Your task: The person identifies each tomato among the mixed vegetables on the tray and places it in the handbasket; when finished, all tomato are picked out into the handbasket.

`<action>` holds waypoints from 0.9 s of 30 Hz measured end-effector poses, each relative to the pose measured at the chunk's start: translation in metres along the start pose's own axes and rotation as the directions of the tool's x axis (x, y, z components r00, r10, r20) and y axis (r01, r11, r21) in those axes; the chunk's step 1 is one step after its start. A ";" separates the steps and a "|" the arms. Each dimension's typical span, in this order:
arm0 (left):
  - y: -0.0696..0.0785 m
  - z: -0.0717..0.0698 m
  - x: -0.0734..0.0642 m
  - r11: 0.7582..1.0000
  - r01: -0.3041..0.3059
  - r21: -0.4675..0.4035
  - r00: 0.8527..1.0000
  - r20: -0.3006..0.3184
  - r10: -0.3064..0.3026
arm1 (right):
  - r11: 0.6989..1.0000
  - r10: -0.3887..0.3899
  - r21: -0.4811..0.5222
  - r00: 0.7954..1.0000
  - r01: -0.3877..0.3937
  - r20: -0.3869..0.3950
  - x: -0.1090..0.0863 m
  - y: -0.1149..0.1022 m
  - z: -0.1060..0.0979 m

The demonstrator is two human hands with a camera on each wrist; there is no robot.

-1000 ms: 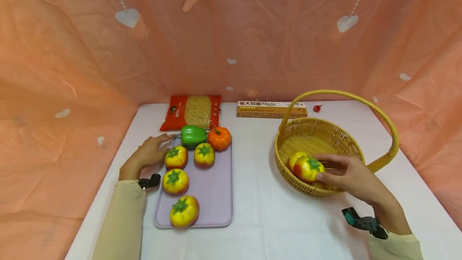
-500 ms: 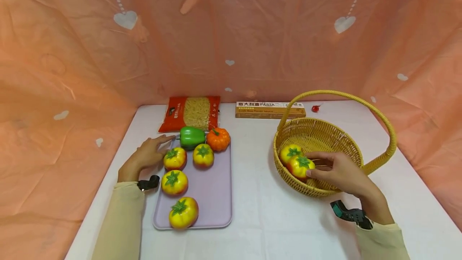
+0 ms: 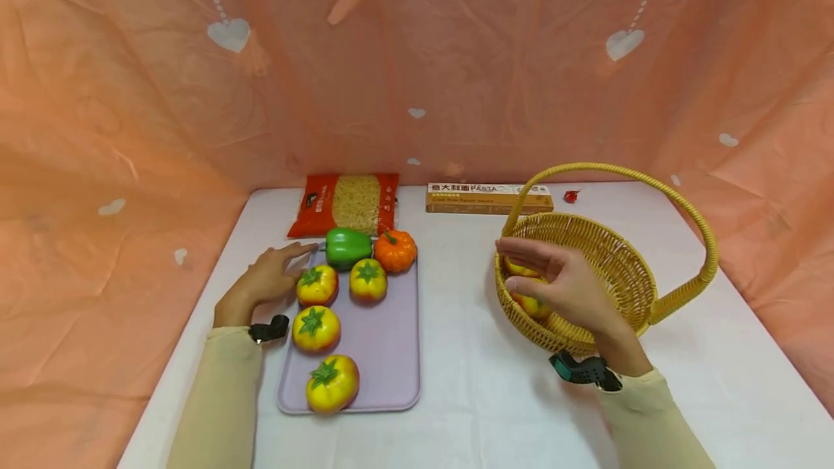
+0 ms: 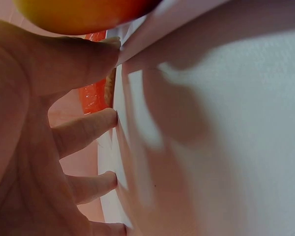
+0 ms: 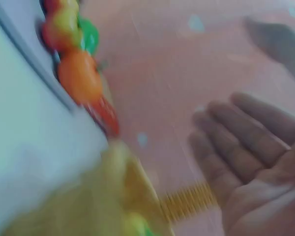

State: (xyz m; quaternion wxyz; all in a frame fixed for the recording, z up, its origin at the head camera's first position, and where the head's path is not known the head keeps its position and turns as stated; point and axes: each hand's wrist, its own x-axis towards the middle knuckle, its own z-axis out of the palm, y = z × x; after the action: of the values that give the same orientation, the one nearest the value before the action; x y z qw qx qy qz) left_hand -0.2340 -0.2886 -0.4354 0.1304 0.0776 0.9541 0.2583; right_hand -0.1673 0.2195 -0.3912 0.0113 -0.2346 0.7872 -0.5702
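A person's right hand [image 3: 567, 284] hovers over a wicker basket [image 3: 606, 241], fingers straight, thumb apart, gripping nothing, with two yellow-and-red tomatoes [image 3: 534, 307] inside, partly hidden beneath it. The left hand [image 3: 270, 277], fingers spread and likewise holding nothing, lies at the left edge of a lilac tray [image 3: 381, 375] bearing four more tomatoes [image 3: 316, 329], a green pepper [image 3: 348, 247] and an orange pumpkin [image 3: 394, 250]. The blurred right wrist view reveals the palm that the head view hides; the left wrist view shows the thumb just beneath a tomato.
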 end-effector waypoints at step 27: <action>0.000 -0.001 0.000 0.999 -0.042 0.018 0.999 -0.017 0.042 | 0.964 -0.125 0.259 0.770 -0.054 0.626 0.057 0.010 0.195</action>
State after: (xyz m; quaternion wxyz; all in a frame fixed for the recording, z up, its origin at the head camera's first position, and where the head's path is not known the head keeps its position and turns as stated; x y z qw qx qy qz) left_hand -0.2341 -0.2890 -0.4351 0.1159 0.0967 0.9556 0.2532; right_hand -0.1659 0.0260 -0.4537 0.2972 -0.4249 0.6497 -0.5559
